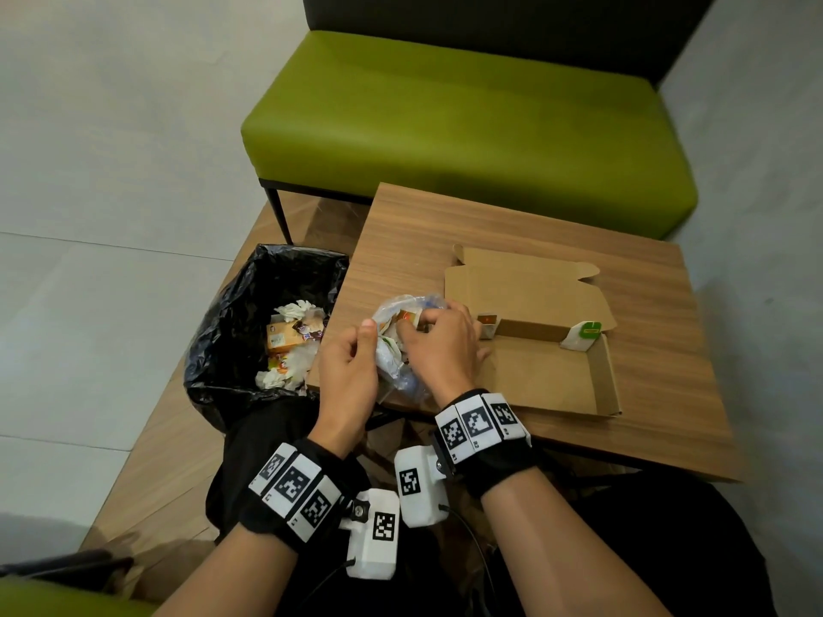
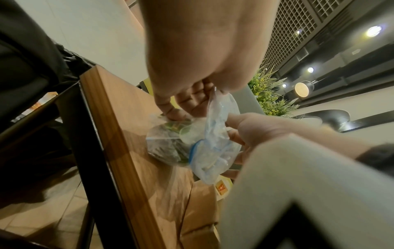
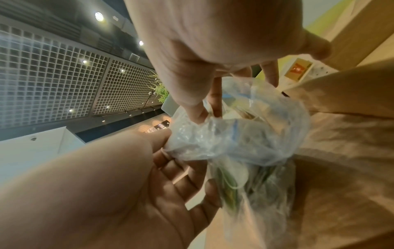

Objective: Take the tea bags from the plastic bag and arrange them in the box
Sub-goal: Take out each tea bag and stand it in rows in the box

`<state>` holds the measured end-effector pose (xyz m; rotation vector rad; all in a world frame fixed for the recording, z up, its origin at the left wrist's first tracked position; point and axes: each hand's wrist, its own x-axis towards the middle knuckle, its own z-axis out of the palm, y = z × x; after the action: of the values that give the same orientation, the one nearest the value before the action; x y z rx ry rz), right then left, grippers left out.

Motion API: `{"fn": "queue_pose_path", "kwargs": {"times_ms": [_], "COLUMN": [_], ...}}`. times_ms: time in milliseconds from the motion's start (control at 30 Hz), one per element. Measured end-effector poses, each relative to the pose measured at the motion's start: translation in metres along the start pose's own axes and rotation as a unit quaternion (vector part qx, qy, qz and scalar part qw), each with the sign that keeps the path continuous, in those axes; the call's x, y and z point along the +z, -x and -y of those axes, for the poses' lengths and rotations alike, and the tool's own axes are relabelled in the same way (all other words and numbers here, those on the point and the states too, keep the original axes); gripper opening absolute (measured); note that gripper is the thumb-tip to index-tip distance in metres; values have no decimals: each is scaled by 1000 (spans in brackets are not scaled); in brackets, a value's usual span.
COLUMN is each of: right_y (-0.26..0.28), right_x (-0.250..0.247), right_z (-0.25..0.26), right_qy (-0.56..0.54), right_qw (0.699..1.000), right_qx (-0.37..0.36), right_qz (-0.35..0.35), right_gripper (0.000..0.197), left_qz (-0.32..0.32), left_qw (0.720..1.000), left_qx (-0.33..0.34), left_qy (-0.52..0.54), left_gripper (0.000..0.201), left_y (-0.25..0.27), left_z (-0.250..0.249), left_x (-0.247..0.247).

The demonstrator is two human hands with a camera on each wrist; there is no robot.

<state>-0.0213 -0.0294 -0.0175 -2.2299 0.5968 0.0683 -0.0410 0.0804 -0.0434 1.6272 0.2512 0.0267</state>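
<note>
Here we are at the near left corner of the wooden table (image 1: pixel 623 331), both hands on the clear plastic zip bag (image 1: pixel 394 345). Our left hand (image 1: pixel 349 371) pinches the bag's edge between thumb and fingers, holding the mouth up. Our right hand (image 1: pixel 438 345) is curled over the top with its fingers down in the opening; it looks to be on a red-and-yellow tea bag (image 1: pixel 407 317) there, though we cannot tell if the pinch has closed on it.

The cardboard box (image 1: pixel 552 380) lies open just to our right, two tea bags already propped along its back wall: a red-tagged tea bag (image 1: pixel 487 325) at the left end, a green-tagged tea bag (image 1: pixel 583 336) at the right.

To do this well, we'd keep the left pinch firm so the film stays taut and the mouth wide. We'd take one sachet only, by its paper body rather than string or tag, and draw it straight up so the others don't spill. The bag sits close to the table edge, with the black-lined waste bin (image 1: pixel 249 313) right below, so we'd ease everything boxward.
</note>
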Motion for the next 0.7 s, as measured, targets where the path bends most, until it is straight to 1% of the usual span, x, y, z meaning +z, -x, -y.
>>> {"fn": "queue_pose_path", "kwargs": {"times_ms": [67,133,233,333,433,533,633,700], "right_y": [1,3,7,7,3,-4,-8,-9], "right_x": [1,-1,-8,-18,-27,-34,-45,-53], "right_z": [-2,-7,-15,-19,-21,-24,-27,-33], "right_qy": [-10,-9,-11,-34,-51,-123,-195,-234], "right_qw": [1000,999,998,995,989,980,969,962], "right_qx": [-14,-36,-59,-97,-139,-152,-143,-133], "right_qz": [-17,-18,5,16,-2,-31,-43,-45], "right_gripper": [9,11,14,21,24,21,20,15], "left_qz": [-17,-33,-47,-51,-50,-59,-60,-50], "left_qw": [1000,999,998,997,996,993,989,988], "left_qx": [-1,-10,-10,6,19,35,59,58], "left_qy": [-13,-20,-29,-49,-77,-93,-122,-131], "left_gripper": [53,50,58,61,57,56,56,51], "left_y": [-2,-4,-9,-13,-17,-24,-32,-37], "left_z": [-1,0,2,1,-2,-8,-16,-18], "left_x": [-1,-4,-7,-8,-6,-4,1,6]}}
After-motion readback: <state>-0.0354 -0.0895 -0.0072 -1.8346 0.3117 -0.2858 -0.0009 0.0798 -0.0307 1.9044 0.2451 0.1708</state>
